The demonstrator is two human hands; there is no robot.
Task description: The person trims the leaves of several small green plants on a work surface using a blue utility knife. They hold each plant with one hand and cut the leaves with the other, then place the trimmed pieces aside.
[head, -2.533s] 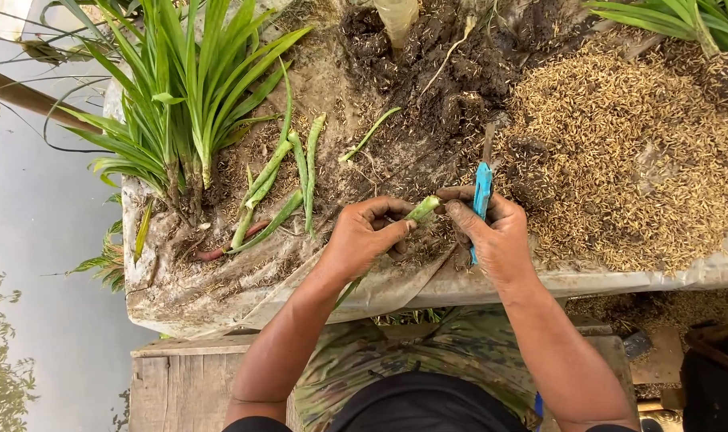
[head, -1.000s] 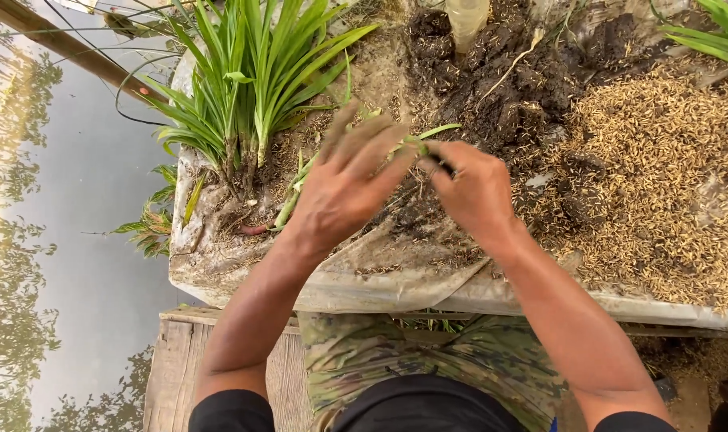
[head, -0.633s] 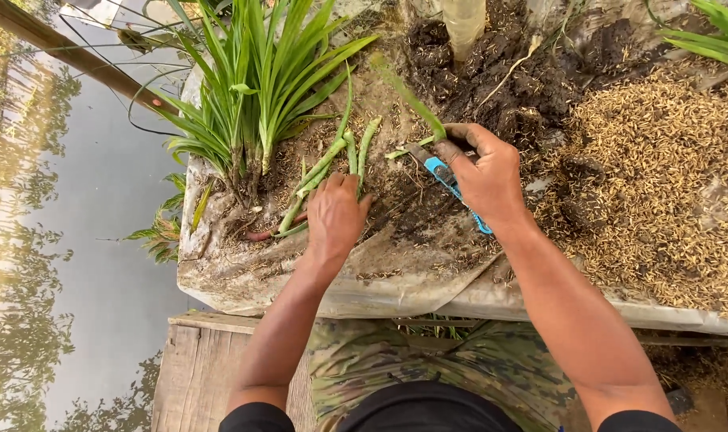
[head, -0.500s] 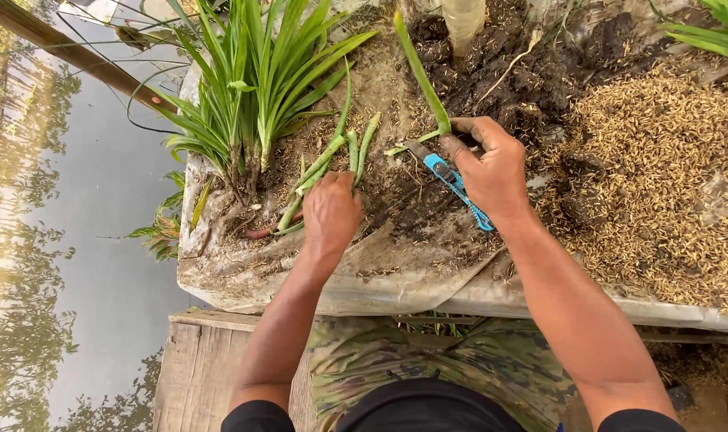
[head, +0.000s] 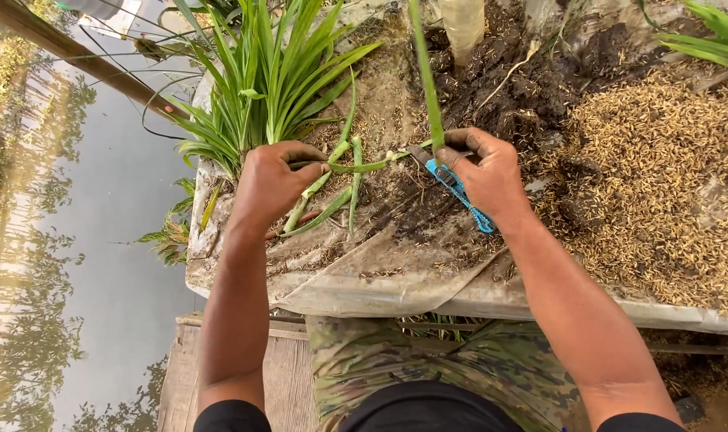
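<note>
Closest to the person is a wooden board point(head: 228, 376) by the water point(head: 84, 240). Above it lies a dirty plastic sheet point(head: 364, 280) with cut green stalks point(head: 332, 204) on it. The left hand point(head: 272, 180) is curled shut, pinching a thin green stalk point(head: 356, 167). The right hand point(head: 484, 172) is closed around a blue knife point(head: 460, 192) and also pinches a long leaf point(head: 425, 72) that stands up. Farther off are dark dirt point(head: 532, 80), dry husks point(head: 660, 176) and a leafy plant point(head: 260, 88).
</note>
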